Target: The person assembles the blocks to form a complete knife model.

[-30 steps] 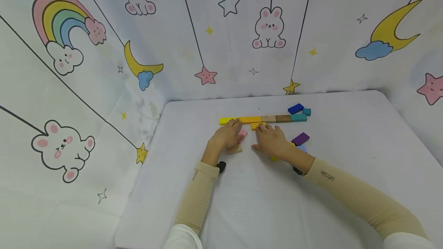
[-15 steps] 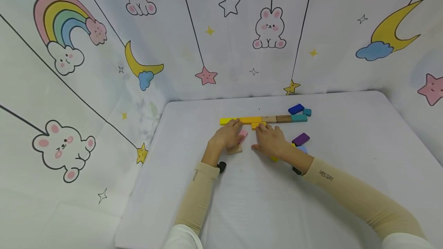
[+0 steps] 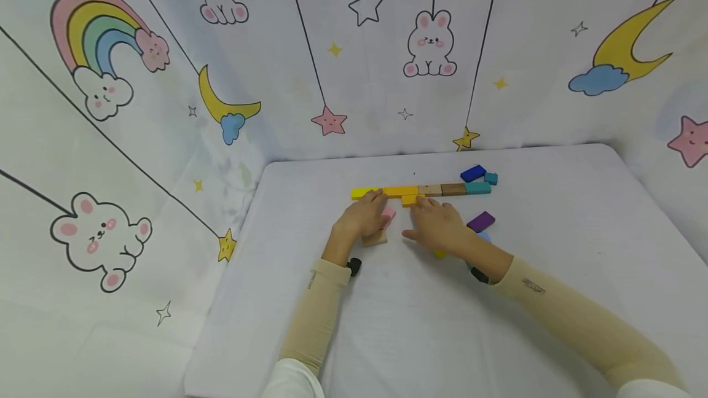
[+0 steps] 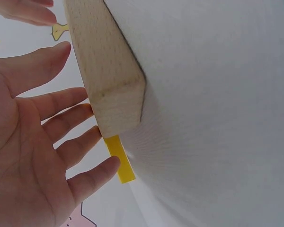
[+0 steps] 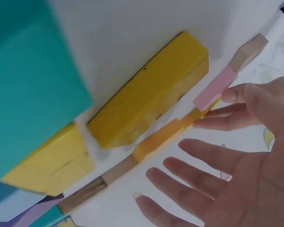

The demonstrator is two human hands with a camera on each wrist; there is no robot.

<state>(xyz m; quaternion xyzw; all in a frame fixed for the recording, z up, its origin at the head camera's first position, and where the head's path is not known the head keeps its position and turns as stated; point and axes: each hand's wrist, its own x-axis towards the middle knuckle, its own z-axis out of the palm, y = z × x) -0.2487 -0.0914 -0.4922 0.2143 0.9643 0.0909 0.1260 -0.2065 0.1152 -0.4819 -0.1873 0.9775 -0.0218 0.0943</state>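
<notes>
Head view: light soft, even. Right wrist view: duller, greyish; teal block left of the central yellow block is blurred; faint shadow lies at the latter's lower end.

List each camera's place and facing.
Head: on the head, forward and down at the block row; shows both forearms, left grip, right grip.
Left wrist: worn there, facing left grip, pale wooden block; right grip partly.
Right wrist: worn there, facing right grip, yellow block; left grip partly.
Shared, head and right wrist: block row.
</notes>
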